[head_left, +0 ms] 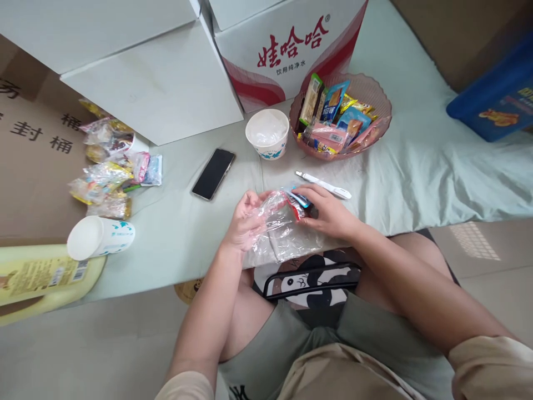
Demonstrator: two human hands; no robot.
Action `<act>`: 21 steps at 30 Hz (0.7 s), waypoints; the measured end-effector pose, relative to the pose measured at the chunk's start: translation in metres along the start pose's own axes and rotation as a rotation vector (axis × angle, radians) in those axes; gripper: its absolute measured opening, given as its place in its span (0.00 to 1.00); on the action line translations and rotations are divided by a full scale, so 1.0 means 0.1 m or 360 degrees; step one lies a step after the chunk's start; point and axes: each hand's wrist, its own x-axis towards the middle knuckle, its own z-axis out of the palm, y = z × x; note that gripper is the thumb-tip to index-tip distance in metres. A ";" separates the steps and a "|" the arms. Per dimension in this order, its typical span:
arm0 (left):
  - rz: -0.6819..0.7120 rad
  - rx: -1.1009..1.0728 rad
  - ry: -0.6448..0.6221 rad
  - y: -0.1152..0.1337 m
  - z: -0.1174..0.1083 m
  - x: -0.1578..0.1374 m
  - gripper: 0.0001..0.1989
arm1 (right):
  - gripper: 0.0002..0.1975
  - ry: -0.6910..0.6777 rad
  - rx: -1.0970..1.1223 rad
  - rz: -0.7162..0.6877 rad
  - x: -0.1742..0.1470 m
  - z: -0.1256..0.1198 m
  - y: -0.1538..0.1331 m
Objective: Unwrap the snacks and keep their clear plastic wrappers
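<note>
My left hand (245,221) is closed on a clear plastic bag (285,239) at the table's front edge. My right hand (327,211) grips small snack packets (297,208), red and blue, at the mouth of the bag; whether they are inside it is hard to tell. Just beyond my right hand lies a white utility knife (323,184). Behind it stand a paper bowl (267,135) with clear plastic in it and a pink glass bowl (385,105) heaped with wrapped snacks.
A phone (214,173) lies left of the paper bowl. Several filled snack bags (104,178) sit at the left, near a tipped paper cup (102,237) and a yellow jug (50,272). White boxes (158,83) line the back. A blue container (495,100) stands at right.
</note>
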 end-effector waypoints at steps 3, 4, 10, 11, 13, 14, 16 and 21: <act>-0.0028 -0.0044 0.0104 0.05 -0.03 0.03 0.28 | 0.22 -0.0007 0.0071 -0.0008 0.02 -0.05 0.02; -0.0038 -0.0042 0.0120 0.05 -0.03 0.04 0.28 | 0.20 0.0016 0.0069 -0.0003 0.02 -0.06 0.02; -0.0065 0.0051 0.0144 -0.03 0.00 0.09 0.26 | 0.17 0.0288 0.0031 0.0184 0.02 -0.03 0.00; -0.0021 0.0069 0.0250 -0.06 -0.01 0.11 0.25 | 0.17 0.0364 0.0046 0.0230 0.00 -0.02 0.01; 0.0090 0.0138 0.0528 -0.10 -0.05 0.17 0.23 | 0.17 0.0523 0.0112 0.0293 -0.05 0.00 0.05; 0.0144 0.0187 0.0658 -0.12 -0.07 0.19 0.22 | 0.18 0.0612 0.0184 0.0307 -0.07 0.01 0.07; 0.0223 0.0280 0.0805 -0.16 -0.12 0.23 0.21 | 0.20 0.0773 0.0412 0.0317 -0.12 0.00 0.14; 0.0312 0.0362 0.0735 -0.21 -0.14 0.21 0.23 | 0.17 0.1045 0.0656 0.0330 -0.01 -0.46 0.35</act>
